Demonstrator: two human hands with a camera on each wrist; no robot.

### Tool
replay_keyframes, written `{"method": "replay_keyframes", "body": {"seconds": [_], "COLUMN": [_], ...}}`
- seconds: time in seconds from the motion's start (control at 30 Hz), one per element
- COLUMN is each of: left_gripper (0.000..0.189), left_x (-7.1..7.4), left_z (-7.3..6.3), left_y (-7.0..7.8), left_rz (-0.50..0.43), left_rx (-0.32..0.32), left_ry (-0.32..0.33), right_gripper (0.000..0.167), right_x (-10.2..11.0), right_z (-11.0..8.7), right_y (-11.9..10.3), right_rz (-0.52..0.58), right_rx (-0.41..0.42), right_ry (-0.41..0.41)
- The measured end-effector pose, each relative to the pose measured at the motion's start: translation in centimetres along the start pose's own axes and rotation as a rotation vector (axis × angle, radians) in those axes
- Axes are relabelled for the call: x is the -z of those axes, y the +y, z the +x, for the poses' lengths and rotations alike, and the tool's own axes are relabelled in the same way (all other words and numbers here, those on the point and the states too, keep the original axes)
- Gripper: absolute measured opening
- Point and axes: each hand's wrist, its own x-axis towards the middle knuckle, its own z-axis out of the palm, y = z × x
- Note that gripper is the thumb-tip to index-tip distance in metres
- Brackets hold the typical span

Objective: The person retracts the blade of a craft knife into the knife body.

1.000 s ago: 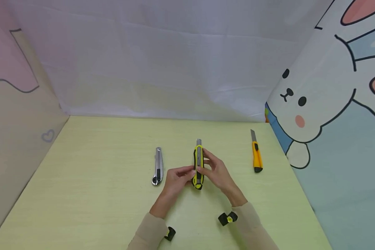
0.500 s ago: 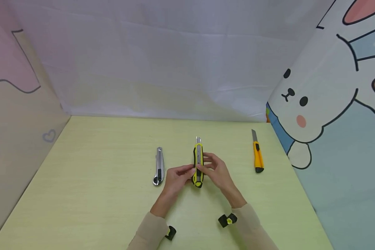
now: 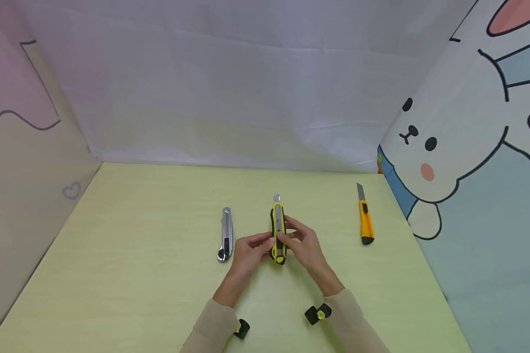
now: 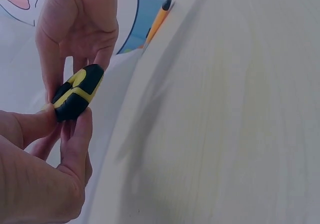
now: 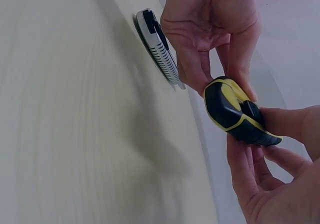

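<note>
A yellow-and-black utility knife [image 3: 279, 235] is held up over the table between both hands, its metal tip pointing away from me. My left hand [image 3: 249, 252] pinches its left side near the rear end. On the other side my right hand [image 3: 306, 245] grips it, with the thumb [image 3: 286, 239] on the knife's upper face near the slider. In the left wrist view the butt end of the utility knife [image 4: 79, 93] faces the camera, fingers of both hands around it. The right wrist view also shows the utility knife [image 5: 235, 111] raised clear of the tabletop.
A silver utility knife [image 3: 225, 235] lies on the table just left of my left hand. Farther right lies an orange utility knife [image 3: 365, 220] with its blade out. The pale yellow table [image 3: 137, 235] meets a white cloth backdrop [image 3: 229, 98] at its far edge.
The yellow-and-black knife has shifted slightly left and its front tilts a little more to the left. My right hand's fingers have slid lower along its side. Both hands still hold it.
</note>
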Motion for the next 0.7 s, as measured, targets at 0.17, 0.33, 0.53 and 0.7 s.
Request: {"method": "replay_keyframes", "body": {"seconds": [0.17,0.33,0.53,0.7], "left_gripper": [0.031,0.03,0.03,0.03], "left_x": [0.08,0.02,0.03,0.07], "left_z": [0.1,0.14,0.11,0.21], "left_y": [-0.04,0.09,0.08,0.07], "left_rz": [0.023,0.028,0.027,0.034], "left_rx": [0.012,0.004,0.011,0.011], "left_ry": [0.006,0.004,0.016,0.028], "right_gripper": [0.06,0.063,0.066,0.068], "right_x": [0.13,0.22,0.24,0.2], "right_z": [-0.13,-0.12,-0.19,-0.13], "right_y": [0.06,0.09,0.11,0.09], "right_rz": [-0.007,-0.019,-0.023,-0.021], "right_rx": [0.015,0.025,0.022,0.022], "right_ry": [-0.023,-0.049,-0.078,-0.099]}}
